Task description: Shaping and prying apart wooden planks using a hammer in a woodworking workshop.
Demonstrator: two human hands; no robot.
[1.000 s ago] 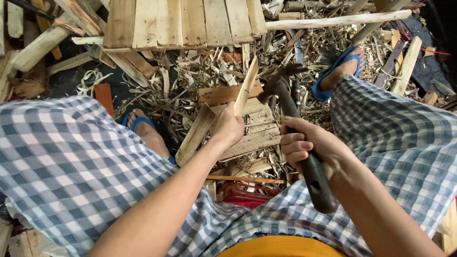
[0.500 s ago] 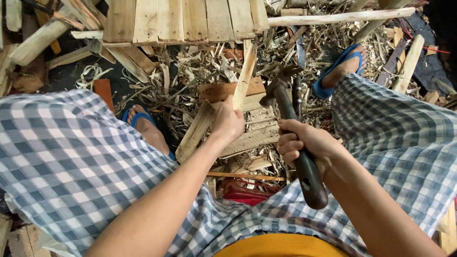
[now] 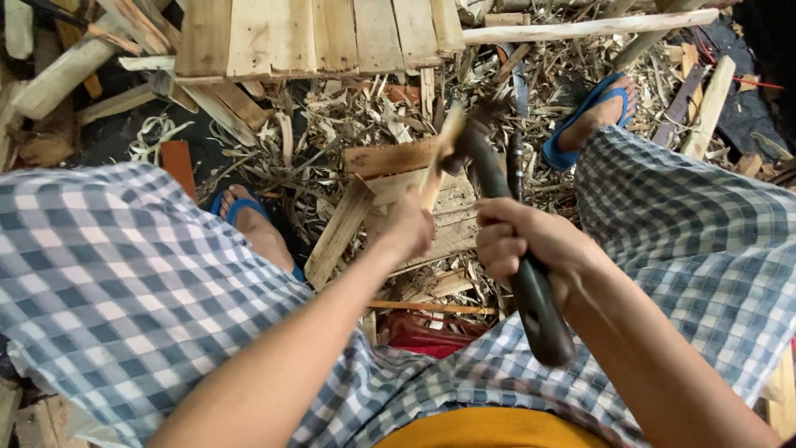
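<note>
Left hand (image 3: 408, 228): fingers clenched around the lower end of a thin wooden slat (image 3: 438, 162), held upright and tilted slightly right, over a plank block (image 3: 390, 199) on the floor. The slat's foot is hidden by the hand; contact with the block cannot be told.

Right hand (image 3: 522, 245): fingers wrapped tight about the dark handle of a chopping tool (image 3: 506, 224). The handle runs from below the wrist up and left. The tool's head sits at the slat's upper end, touching or just beside it; that spot is blurred, so bite into the wood cannot be told.

Both hands are close together, the left just left of the right, between the knees.

Surroundings: checked blue-and-white cloth (image 3: 124, 282) over both legs. Blue sandal (image 3: 593, 116) on the right foot, upper right; another blue sandal (image 3: 240, 211) on the left foot, beside the block. The floor is thick with wood shavings (image 3: 348, 124) and offcuts. A board panel (image 3: 315, 37) lies at the top, with a pale stick (image 3: 580, 25) to its right. A red object (image 3: 423, 332) sits below the block, partly hidden by the cloth.
</note>
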